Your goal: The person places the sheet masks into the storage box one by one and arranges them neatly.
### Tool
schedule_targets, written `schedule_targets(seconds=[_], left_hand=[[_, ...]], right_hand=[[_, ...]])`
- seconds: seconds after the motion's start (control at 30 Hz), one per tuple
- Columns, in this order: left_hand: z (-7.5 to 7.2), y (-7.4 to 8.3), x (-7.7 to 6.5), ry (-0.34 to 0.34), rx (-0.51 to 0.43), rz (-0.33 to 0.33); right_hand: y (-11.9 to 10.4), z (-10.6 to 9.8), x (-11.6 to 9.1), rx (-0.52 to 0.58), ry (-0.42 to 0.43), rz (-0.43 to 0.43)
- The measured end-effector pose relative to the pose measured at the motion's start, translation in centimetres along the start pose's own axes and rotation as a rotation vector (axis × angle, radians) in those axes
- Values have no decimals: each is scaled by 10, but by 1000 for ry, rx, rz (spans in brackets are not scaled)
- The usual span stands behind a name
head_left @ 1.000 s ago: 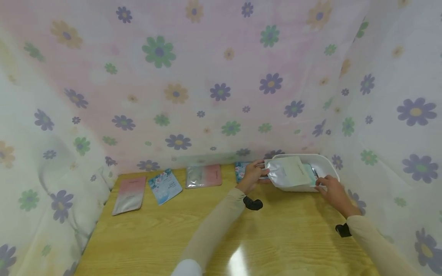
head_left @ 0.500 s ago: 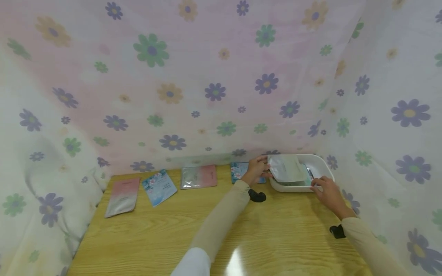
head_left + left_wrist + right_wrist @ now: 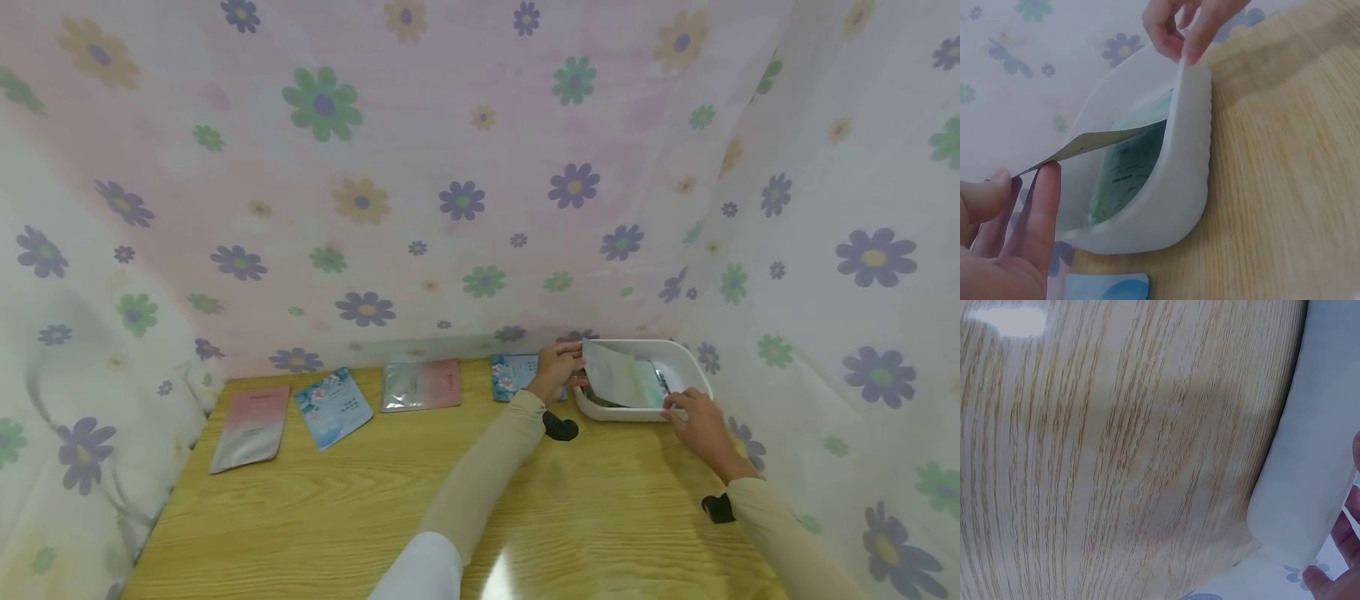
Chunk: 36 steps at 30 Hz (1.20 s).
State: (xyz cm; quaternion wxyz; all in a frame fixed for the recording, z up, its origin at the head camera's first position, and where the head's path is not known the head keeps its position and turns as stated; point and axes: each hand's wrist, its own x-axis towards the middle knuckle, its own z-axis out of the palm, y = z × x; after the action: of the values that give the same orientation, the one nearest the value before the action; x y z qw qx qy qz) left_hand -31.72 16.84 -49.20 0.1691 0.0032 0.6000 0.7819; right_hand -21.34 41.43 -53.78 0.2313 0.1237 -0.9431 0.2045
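Note:
In the head view my left hand point(image 3: 553, 372) pinches the left edge of a silver and cream flat sachet point(image 3: 617, 377), its wording too small to read. The sachet slants down into a white oval plastic basin point(image 3: 688, 367). Seen from the left wrist, the thumb lies above the sachet's edge and the fingers below. Under it, a green packet point(image 3: 1124, 181) lies in the basin. My right hand point(image 3: 699, 423) grips the basin's near rim at its right end, thumb outside. Beside my left hand, a blue floral sachet point(image 3: 507, 380) lies partly covered on the table.
Farther left along the back of the wooden table point(image 3: 360, 517) lie a silver-pink sachet point(image 3: 422, 386), a blue floral packet point(image 3: 334, 408) and a pink-silver sachet point(image 3: 251, 429). A flower-print cloth point(image 3: 420, 283) stands behind and at both sides.
The sachet in my left hand has moved rightward and lower into the basin. My right hand stays on the rim. The head view has shifted slightly right.

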Motion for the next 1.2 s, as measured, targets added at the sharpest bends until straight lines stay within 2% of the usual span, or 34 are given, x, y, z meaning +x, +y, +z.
schedule_targets(seconds=[0.23, 0.5, 0.63, 0.83, 1.1, 1.2], left_hand=[[7, -2, -3, 50, -32, 28], [11, 1, -10, 86, 70, 50], [12, -1, -12, 49, 131, 25], [13, -5, -14, -56, 166, -7], [7, 3, -26, -148, 150, 41], [1, 5, -28, -163, 174, 59]], right_hand=[[-1, 0, 0, -7, 9, -8], [-3, 0, 5, 3, 15, -23], [-4, -1, 3, -1, -8, 2], [-5, -4, 2, 2, -13, 7], [-3, -3, 0, -5, 2, -26], [-2, -2, 1, -12, 4, -34]])
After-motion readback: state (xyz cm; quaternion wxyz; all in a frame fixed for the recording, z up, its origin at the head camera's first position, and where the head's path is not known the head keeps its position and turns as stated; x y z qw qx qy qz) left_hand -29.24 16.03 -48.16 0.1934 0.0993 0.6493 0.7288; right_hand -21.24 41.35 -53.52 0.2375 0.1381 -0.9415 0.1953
